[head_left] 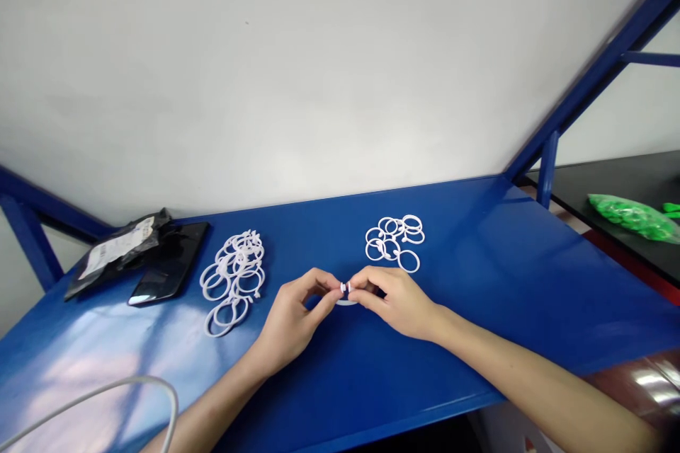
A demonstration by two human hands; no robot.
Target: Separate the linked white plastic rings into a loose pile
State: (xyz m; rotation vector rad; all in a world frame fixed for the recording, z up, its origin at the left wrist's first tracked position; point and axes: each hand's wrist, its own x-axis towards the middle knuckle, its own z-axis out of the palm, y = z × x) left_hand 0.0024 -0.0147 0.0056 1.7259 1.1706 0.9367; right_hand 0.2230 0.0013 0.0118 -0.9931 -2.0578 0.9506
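well right of the white ring [347,303], clear bag [634,216] of green pieces [640,223]

The ring [346,303] at six o'clock and the piles [243,256] at eight and four are plain white, the table [329,396] solid blue; a black pouch [88,283] near nine bears a white label [120,246], a bag [632,218] at three shows green.

No legible text or numbers.
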